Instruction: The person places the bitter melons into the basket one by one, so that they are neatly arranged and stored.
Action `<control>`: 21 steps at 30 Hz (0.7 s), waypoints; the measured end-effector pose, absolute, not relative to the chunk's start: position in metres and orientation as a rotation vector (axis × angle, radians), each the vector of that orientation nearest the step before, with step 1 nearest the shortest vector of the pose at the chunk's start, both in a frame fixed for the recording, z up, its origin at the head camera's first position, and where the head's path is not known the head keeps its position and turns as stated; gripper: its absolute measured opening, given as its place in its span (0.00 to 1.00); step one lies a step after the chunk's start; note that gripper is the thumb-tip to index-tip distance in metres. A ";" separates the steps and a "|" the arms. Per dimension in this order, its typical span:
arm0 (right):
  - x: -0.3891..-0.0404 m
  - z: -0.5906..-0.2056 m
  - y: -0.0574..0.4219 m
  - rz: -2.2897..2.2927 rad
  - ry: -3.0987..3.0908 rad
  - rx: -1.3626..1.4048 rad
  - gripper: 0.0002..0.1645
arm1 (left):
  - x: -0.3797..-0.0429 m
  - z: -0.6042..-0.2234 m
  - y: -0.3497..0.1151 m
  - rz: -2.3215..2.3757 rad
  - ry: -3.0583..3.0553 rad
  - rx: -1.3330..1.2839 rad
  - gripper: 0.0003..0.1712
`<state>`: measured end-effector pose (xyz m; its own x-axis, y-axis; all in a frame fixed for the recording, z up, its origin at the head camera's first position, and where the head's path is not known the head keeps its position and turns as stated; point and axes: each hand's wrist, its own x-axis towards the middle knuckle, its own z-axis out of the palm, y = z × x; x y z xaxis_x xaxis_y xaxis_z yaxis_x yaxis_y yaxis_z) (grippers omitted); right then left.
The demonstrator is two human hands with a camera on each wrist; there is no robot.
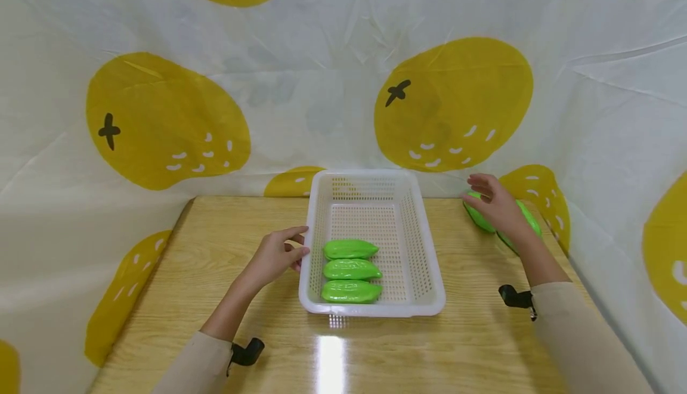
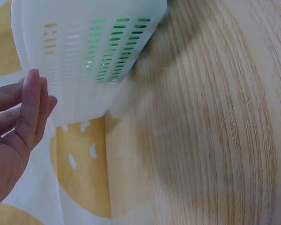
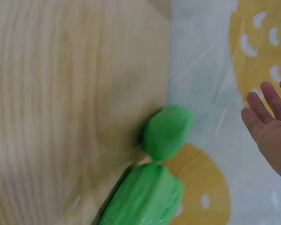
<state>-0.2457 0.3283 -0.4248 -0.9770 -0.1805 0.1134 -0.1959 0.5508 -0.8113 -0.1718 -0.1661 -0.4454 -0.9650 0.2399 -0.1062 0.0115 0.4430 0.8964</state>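
Observation:
A white perforated plastic basket (image 1: 424, 245) stands on the table, with three bright green bitter melons (image 1: 351, 270) lying side by side in its near left part. My left hand (image 1: 275, 256) is at the basket's left side, its fingertips right at the rim. In the left wrist view, the fingers (image 2: 29, 105) extend along the outer wall. At the table's far right, my right hand (image 1: 498, 208) is over two more bitter melons and partly covers them. In the right wrist view, its fingers (image 3: 267, 101) are spread and hold nothing, apart from the bitter melons (image 3: 166, 133).
The wooden table (image 1: 241, 215) meets a white cloth backdrop (image 1: 322, 84) with large yellow fruit prints, which also rises along both sides. A bright light reflection lies on the table in front of the basket.

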 end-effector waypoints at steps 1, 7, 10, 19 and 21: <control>-0.248 -0.429 0.333 1.424 -2.770 0.310 0.43 | -0.172 -0.445 -0.166 1.537 2.476 0.222 0.31; -0.261 -0.450 0.354 1.364 -2.838 0.214 0.45 | -0.172 -0.446 -0.166 1.545 2.471 0.229 0.32; -0.267 -0.459 0.360 1.346 -2.863 0.181 0.46 | -0.171 -0.446 -0.166 1.550 2.467 0.220 0.32; -0.277 -0.477 0.366 1.169 -2.988 0.131 0.48 | -0.172 -0.445 -0.166 1.553 2.467 0.246 0.31; -0.277 -0.478 0.366 1.170 -2.995 0.101 0.49 | -0.172 -0.446 -0.166 1.554 2.466 0.247 0.31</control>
